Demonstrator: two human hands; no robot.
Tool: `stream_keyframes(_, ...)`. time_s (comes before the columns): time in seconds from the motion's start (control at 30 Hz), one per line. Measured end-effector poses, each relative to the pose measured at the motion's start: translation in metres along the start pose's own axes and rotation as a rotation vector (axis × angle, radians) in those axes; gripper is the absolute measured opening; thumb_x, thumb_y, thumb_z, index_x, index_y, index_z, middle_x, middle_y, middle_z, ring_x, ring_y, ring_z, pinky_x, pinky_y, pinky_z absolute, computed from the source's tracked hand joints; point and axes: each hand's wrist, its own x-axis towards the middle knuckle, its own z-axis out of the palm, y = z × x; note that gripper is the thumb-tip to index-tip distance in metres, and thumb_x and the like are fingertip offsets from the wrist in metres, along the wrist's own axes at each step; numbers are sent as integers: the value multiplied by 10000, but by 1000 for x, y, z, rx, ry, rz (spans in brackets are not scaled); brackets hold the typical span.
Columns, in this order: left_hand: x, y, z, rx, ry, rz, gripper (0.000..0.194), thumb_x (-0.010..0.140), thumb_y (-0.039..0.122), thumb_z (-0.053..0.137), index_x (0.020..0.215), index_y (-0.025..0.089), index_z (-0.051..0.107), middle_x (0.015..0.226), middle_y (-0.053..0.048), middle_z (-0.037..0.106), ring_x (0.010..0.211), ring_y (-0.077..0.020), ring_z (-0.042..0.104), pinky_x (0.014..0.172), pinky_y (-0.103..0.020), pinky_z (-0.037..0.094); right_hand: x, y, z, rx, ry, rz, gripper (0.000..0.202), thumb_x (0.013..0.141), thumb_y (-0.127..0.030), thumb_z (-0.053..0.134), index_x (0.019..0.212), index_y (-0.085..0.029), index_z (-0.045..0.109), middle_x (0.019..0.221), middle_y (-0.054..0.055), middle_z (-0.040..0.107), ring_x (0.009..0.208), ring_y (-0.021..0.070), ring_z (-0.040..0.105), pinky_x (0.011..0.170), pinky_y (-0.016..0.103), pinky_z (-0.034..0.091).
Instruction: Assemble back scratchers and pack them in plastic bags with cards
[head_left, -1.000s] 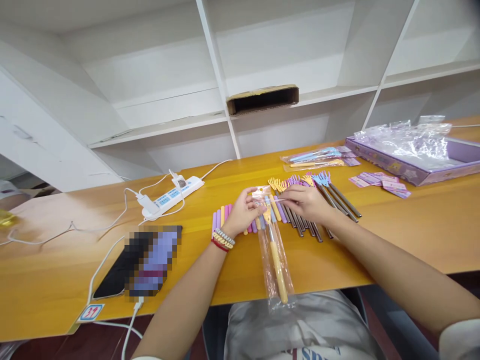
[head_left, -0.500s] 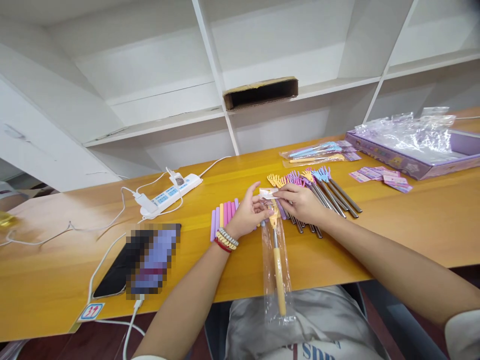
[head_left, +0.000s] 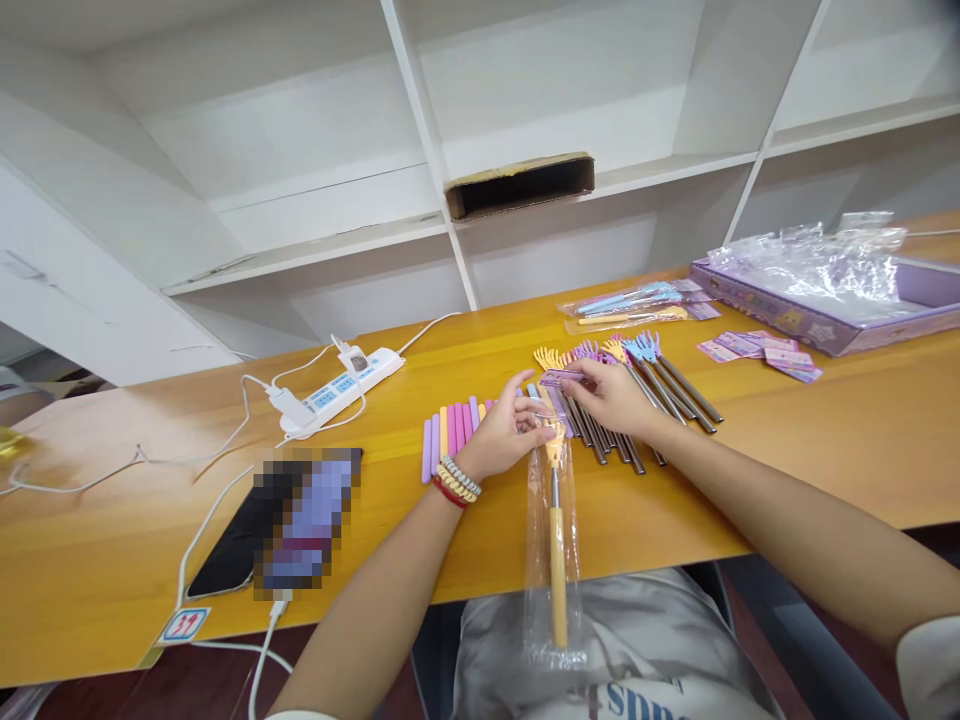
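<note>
My left hand [head_left: 510, 430] is closed on the upper end of a clear plastic bag [head_left: 536, 600], thumb in front. Inside the bag is a back scratcher [head_left: 558, 560] with a yellow hand-shaped head, a metal rod and a yellow handle; it hangs down over the table edge. My right hand [head_left: 611, 398] pinches a small purple printed card [head_left: 555, 378] just above the bag's mouth. Behind my hands lie several metal rods with coloured scratcher heads [head_left: 645, 348]. Several pastel handle tubes [head_left: 442, 440] lie in a row beside my left hand, partly hidden by it.
Packed scratchers [head_left: 637, 305] lie at the back, near loose printed cards [head_left: 761, 352]. A purple box [head_left: 795, 325] holds clear bags. On the left are a power strip [head_left: 345, 390], cables and a black phone [head_left: 240, 540]. A cardboard box [head_left: 521, 190] sits on the shelf.
A white surface showed at my right fingertips before; now the purple printed side of a card shows there. The bagged scratcher has shifted slightly downward, and my right hand slightly right.
</note>
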Motion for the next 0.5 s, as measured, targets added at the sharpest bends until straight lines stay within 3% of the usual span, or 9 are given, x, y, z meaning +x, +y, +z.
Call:
stream_keyframes(0.27, 0, 1, 1, 30, 11, -5, 819, 733, 255, 692, 1384, 238, 195, 988, -67, 568, 739, -105, 553, 751, -307, 444, 1, 4, 4, 180, 96, 124, 242, 812, -333, 597, 987, -167, 612, 879, 65, 667, 711, 160, 600, 647, 309, 494)
stream_keyframes(0.5, 1, 1, 1, 65, 12, -1, 759, 736, 261, 687, 1343, 210, 234, 978, -74, 573, 753, -116, 558, 750, -311, 438, 1, -1, 6, 441, 77, 243, 297, 745, -345, 670, 966, -154, 617, 829, 68, 663, 592, 139, 588, 524, 298, 509)
